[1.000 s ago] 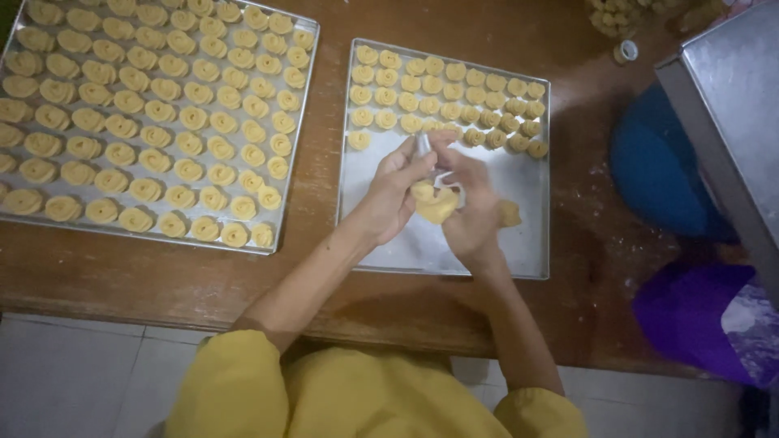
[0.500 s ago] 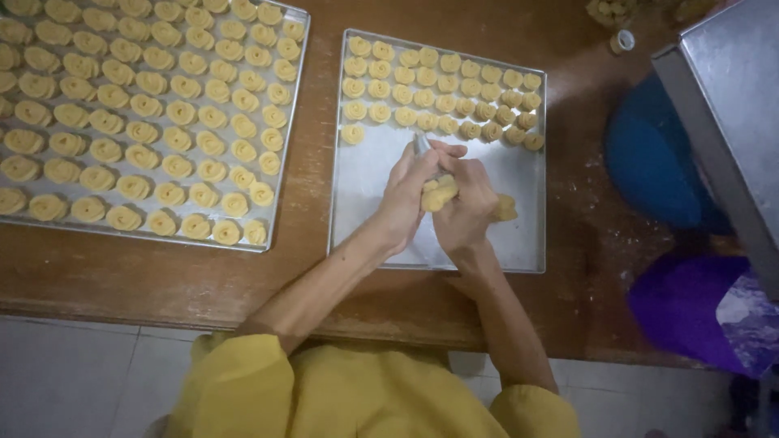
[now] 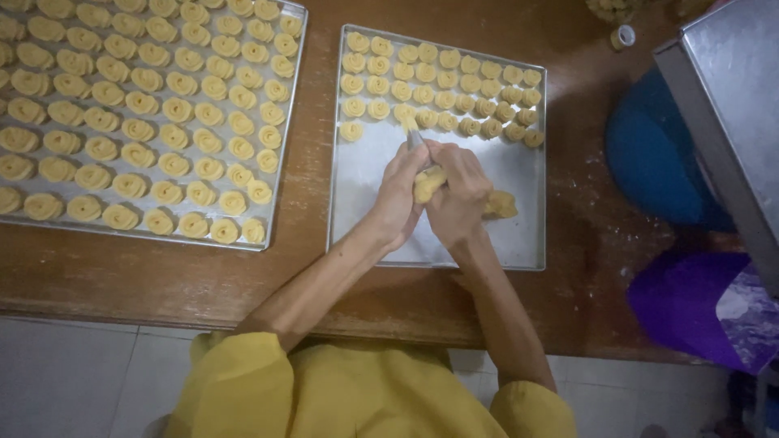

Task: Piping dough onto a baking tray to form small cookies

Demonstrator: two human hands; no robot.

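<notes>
A brown wooden table [image 3: 308, 276] over pale floor tiles fills my view. My left hand [image 3: 399, 195] and right hand [image 3: 459, 193] press together, both clamped on a piping bag [image 3: 428, 182] of yellow dough, its metal nozzle [image 3: 415, 139] tipped down at the third row of piped cookies [image 3: 442, 85] on the half-filled tray [image 3: 519, 243]. Compared with half a second ago the nozzle sits further up the tray, right against that row's gap, so I judge a fresh rosette is going in there. A loose dough lump [image 3: 501, 203] lies beside my right hand. To the left, the full tray [image 3: 286, 146] stays untouched
</notes>
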